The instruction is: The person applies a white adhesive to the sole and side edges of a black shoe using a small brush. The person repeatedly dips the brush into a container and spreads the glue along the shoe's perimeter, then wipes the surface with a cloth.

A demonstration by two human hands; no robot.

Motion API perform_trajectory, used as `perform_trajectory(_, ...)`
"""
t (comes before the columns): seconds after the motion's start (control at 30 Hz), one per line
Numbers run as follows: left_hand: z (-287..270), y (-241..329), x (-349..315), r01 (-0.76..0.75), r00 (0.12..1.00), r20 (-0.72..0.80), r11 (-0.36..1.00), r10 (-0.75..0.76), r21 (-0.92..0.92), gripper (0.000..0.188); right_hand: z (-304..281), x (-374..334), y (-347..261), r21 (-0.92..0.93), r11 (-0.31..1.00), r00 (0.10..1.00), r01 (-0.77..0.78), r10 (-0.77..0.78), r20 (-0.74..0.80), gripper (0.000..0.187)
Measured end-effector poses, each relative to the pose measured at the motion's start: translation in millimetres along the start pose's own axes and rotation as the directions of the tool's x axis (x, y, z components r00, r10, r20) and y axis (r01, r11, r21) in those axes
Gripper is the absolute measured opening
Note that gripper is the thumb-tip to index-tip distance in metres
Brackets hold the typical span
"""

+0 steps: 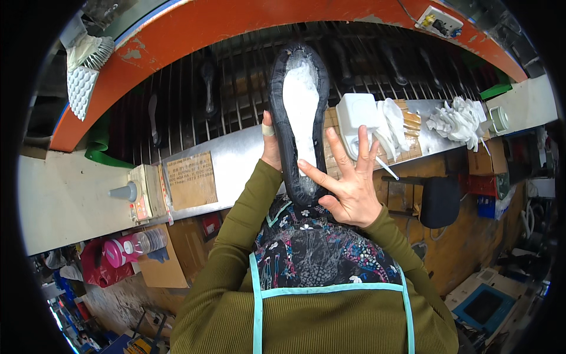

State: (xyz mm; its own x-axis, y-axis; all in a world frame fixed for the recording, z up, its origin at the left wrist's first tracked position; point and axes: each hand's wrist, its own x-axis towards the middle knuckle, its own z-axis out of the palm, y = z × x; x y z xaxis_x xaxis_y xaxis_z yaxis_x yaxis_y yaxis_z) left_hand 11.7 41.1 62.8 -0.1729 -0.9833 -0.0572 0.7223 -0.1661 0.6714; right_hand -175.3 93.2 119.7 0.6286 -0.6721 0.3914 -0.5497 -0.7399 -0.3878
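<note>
A black shoe upper (277, 97) is held sole side up in front of me, its toe pointing away. Its edges are folded in around a white insole board (299, 103), and whitish smears show near the toe. My left hand (271, 144) grips the shoe by its left side near the heel, with tape around the thumb and the other fingers hidden beneath. My right hand (354, 187) is open with fingers spread and holds nothing; its index fingertip appears to touch the white board near the heel.
A white plastic container (358, 113) stands on the metal ledge, beside thin white pieces (391, 127) and a crumpled white heap (458, 121). Cardboard (191, 180) lies at left. Beyond run metal rods (236, 97) beneath an orange frame (177, 48). A black seat (440, 202) is at right.
</note>
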Motion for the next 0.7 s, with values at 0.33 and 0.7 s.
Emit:
perform_trajectory(0.33, 5, -2, 3, -0.043, 0.999, 0.024, 0.999, 0.043, -0.001, 0.111, -21, 54, 26, 0.299, 0.945, 0.911, -0.132, 0.235, -0.339, 0.037)
perform_trajectory(0.7, 3, -8, 10, 0.0, 0.977, 0.213, 1.0, 0.005, -0.023, 0.108, -57, 97, 55, 0.481, 0.866, 0.969, -0.141, 0.22, -0.113, 0.023)
